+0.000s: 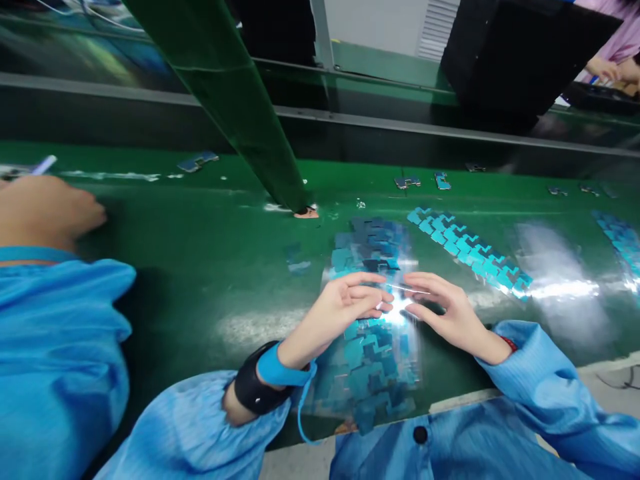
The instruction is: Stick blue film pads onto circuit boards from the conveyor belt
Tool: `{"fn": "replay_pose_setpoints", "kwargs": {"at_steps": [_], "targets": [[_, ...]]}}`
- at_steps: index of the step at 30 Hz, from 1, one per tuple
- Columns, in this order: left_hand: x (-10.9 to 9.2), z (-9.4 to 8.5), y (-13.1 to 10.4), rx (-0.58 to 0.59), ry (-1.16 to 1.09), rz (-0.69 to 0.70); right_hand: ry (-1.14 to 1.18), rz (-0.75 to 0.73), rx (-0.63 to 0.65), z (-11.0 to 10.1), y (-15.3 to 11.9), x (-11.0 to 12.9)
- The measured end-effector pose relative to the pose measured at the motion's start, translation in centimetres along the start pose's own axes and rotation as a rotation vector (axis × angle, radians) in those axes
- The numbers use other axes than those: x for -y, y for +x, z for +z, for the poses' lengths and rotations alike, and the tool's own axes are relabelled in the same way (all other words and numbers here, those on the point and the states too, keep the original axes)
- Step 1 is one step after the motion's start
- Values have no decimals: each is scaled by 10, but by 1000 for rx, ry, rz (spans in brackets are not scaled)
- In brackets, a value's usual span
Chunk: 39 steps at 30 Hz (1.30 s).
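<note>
My left hand (350, 303), with a black band and blue strap at the wrist, is above a patch of overlapping teal pieces (367, 347) on the green table. Facing it from the right is my right hand (443, 303). A thin clear item (407, 289) with a bright edge spans the gap between both hands' fingertips. Glare hides its outline. Beyond the hands the patch of pieces continues, darker blue. To the right lies a slanting strip of bright teal pieces (467, 248).
A green post (240, 107) rises from the table (190, 233). Small boards (443, 181) lie along the back. At the left is another person's hand (45, 210) and blue sleeve. A black box (515, 60) stands at the back right, near a person in pink (613, 30).
</note>
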<state>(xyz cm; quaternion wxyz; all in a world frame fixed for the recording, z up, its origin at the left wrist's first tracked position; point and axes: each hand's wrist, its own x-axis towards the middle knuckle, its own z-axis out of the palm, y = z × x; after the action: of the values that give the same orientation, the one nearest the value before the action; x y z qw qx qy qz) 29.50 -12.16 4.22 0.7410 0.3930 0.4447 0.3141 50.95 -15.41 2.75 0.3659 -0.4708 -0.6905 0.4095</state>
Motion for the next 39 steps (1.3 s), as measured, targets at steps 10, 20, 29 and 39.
{"fn": "replay_pose_setpoints", "kwargs": {"at_steps": [10, 20, 29, 39], "targets": [[1, -3, 7, -178, -148, 8, -82, -206, 45, -2, -2, 9], [6, 0, 2, -31, -98, 70, -195, -209, -94, -3, -1, 13], [10, 13, -9, 37, 55, 9, -250, -240, -144, 7, 4, 11], [14, 6, -3, 88, -19, -11, -242, -213, -126, 8, 3, 12]]}}
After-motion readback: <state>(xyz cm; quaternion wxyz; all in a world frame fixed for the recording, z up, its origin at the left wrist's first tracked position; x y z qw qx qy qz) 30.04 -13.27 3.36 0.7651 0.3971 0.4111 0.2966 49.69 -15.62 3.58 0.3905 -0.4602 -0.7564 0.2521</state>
